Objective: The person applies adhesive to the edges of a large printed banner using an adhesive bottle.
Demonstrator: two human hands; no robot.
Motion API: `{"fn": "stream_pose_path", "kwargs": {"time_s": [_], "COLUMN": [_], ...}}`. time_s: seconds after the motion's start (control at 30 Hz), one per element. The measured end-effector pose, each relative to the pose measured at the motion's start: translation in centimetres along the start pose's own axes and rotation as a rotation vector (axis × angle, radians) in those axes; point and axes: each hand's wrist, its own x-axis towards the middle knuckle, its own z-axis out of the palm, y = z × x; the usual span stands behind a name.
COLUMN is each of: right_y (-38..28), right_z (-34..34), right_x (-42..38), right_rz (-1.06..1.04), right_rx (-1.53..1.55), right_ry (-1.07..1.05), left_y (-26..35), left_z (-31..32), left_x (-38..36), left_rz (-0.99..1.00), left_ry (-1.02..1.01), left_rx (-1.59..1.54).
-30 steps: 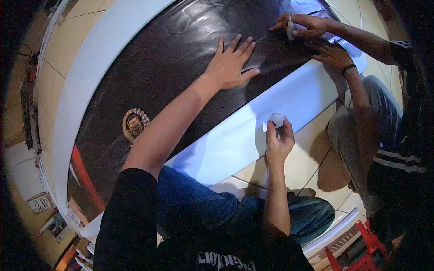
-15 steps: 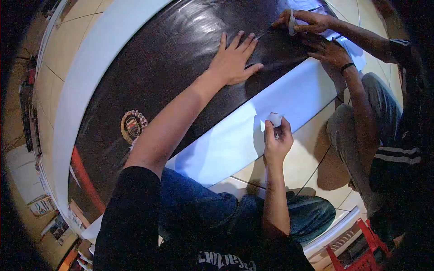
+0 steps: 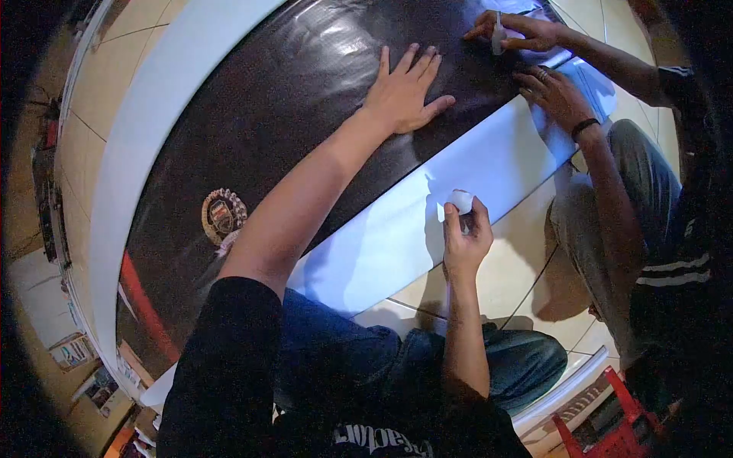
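My left hand (image 3: 405, 95) lies flat on a large glossy black printed vinyl banner (image 3: 305, 114), its fingers spread and the palm pressing on the sheet. In my right hand (image 3: 466, 237) a small white translucent bottle (image 3: 460, 201) is gripped between thumb and fingers, above the white border (image 3: 382, 244) of the sheet. Which way its nozzle points is hard to make out. A round crest (image 3: 223, 217) is printed on the black area beside my left forearm.
A co-worker sits at the right; one hand (image 3: 534, 32) holds a similar white bottle (image 3: 498, 34), the other hand (image 3: 561, 99) rests on the banner's edge. Tiled floor (image 3: 519, 282) surrounds the sheet. A red plastic object (image 3: 618, 427) stands at lower right, and various items lie along the left.
My left hand has slid slightly to the right and up over the black sheet. My right hand stays nearly in place with the bottle. The co-worker's hands have shifted a little.
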Motion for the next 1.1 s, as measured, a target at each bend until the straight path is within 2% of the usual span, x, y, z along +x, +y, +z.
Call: {"fn": "stream_pose_path", "kwargs": {"time_s": [0.5,0.7,0.8,1.1], "right_y": [0.3,0.0,-0.7,0.2], "right_z": [-0.2,-0.1,-0.1,-0.2], "right_x": [0.1,0.1,0.0,0.1], "right_rz": [-0.058,-0.068,-0.001,-0.043], "right_rx": [-0.080,-0.072,-0.030,-0.058], "right_ry": [-0.011,-0.018,-0.022,-0.005], "left_y": [0.8,1.2,1.3,1.0], "left_z": [0.7,1.6,1.5,-1.9], "left_x": [2.3,3.1,3.5,-1.7], "left_rz": [-0.022,-0.016,-0.013,0.233], "left_ry": [-0.021,0.046,0.034,-0.104], "left_rx": [-0.009,-0.023,-0.018,-0.098]}}
